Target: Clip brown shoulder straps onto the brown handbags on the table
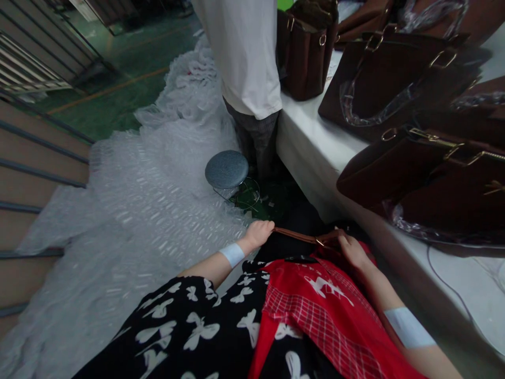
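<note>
A thin brown leather strap (295,234) stretches between my two hands, in front of the red apron (315,295). Its left end is in the closed fingers of my left hand (260,233). My right hand (353,251) is closed around the other end, where brown leather with a gold ring (320,242) shows. The apron and my fingers partly hide what lies below that hand. Pale bands circle both wrists.
Brown handbags (374,79), some with plastic-wrapped handles, stand on a white table (307,123) at the right. A person in a white shirt (250,58) stands ahead by a round grey stool (226,169). Bubble wrap (138,195) is heaped at the left beside a barred rack (39,205).
</note>
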### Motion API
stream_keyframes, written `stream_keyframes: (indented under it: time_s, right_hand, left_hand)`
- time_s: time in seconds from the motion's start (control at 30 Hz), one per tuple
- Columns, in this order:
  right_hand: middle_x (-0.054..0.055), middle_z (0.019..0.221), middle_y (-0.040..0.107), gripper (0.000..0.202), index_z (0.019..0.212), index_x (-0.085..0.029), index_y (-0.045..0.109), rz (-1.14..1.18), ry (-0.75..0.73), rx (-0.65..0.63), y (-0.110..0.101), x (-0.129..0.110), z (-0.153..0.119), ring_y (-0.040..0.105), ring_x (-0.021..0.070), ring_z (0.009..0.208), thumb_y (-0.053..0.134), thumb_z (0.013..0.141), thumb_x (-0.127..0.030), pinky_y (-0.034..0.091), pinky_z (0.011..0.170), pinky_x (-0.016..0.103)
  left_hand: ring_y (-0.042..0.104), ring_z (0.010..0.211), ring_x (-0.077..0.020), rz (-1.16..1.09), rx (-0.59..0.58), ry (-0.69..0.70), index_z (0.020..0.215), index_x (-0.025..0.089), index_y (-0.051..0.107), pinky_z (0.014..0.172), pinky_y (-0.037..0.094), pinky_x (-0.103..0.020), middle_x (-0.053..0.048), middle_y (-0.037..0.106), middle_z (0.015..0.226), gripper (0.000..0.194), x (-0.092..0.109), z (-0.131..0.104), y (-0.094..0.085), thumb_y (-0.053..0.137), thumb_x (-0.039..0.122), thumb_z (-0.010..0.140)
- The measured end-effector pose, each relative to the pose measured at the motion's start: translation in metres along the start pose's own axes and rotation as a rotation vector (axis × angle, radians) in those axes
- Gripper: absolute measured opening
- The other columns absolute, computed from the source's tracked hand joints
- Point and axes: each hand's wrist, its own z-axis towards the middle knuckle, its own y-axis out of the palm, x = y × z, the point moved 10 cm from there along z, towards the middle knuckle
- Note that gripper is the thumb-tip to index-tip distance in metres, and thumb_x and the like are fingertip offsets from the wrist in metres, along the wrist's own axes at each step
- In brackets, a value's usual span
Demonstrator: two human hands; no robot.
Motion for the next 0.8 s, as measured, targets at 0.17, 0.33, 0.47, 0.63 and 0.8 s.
stream_keyframes:
  time_s: [0.17, 0.33, 0.47, 0.63, 0.8]
  right_hand:
    - [0.007, 0.097, 0.077, 0.050, 0.104, -0.022, 0.074, 0.031, 0.053, -0.145, 0.002, 0.003, -0.022, 0.072, 0.0273, 0.088, 0.058, 0.080, -0.064, 0.054, 0.074, 0.032]
    - [0.006, 0.082, 0.077, 0.055, 0.093, -0.023, 0.077, -0.141, 0.256, -0.034, -0.045, 0.083, -0.070, 0.073, 0.0289, 0.080, 0.060, 0.073, -0.071, 0.051, 0.062, 0.031]
    - [0.007, 0.072, 0.076, 0.060, 0.084, -0.021, 0.077, -0.176, 0.412, 0.005, -0.070, 0.150, -0.117, 0.073, 0.0305, 0.074, 0.060, 0.066, -0.076, 0.049, 0.053, 0.030]
    - [0.009, 0.072, 0.075, 0.057, 0.081, -0.023, 0.075, -0.296, 0.479, 0.058, -0.080, 0.184, -0.144, 0.073, 0.0336, 0.076, 0.057, 0.067, -0.075, 0.050, 0.055, 0.033]
    - [0.009, 0.078, 0.077, 0.054, 0.082, -0.026, 0.077, -0.296, 0.460, 0.051, -0.085, 0.196, -0.150, 0.073, 0.0343, 0.079, 0.055, 0.068, -0.073, 0.052, 0.059, 0.035]
  left_hand:
    - [0.059, 0.097, -0.0259, 0.046, 0.105, -0.036, 0.101, 0.012, 0.060, 0.084, 0.044, -0.039, -0.014, 0.064, 0.098, 0.027, -0.016, 0.004, -0.002, 0.034, 0.016, 0.097]
    - [0.057, 0.094, -0.0248, 0.044, 0.132, -0.031, 0.100, 0.012, 0.060, 0.081, 0.042, -0.037, -0.013, 0.063, 0.094, 0.026, -0.008, 0.009, 0.010, 0.034, 0.015, 0.097]
    - [0.057, 0.094, -0.0252, 0.009, 0.131, -0.007, 0.101, 0.013, 0.060, 0.081, 0.042, -0.037, -0.013, 0.062, 0.095, 0.026, 0.006, 0.014, 0.015, 0.034, 0.015, 0.096]
    - [0.056, 0.097, -0.0258, -0.072, 0.114, 0.000, 0.102, 0.013, 0.060, 0.086, 0.042, -0.039, -0.014, 0.062, 0.099, 0.027, 0.004, 0.017, 0.010, 0.034, 0.013, 0.095]
    - [0.057, 0.103, -0.0270, -0.227, 0.051, -0.026, 0.104, 0.012, 0.061, 0.091, 0.043, -0.041, -0.017, 0.063, 0.104, 0.025, -0.001, 0.017, 0.011, 0.038, 0.012, 0.092]
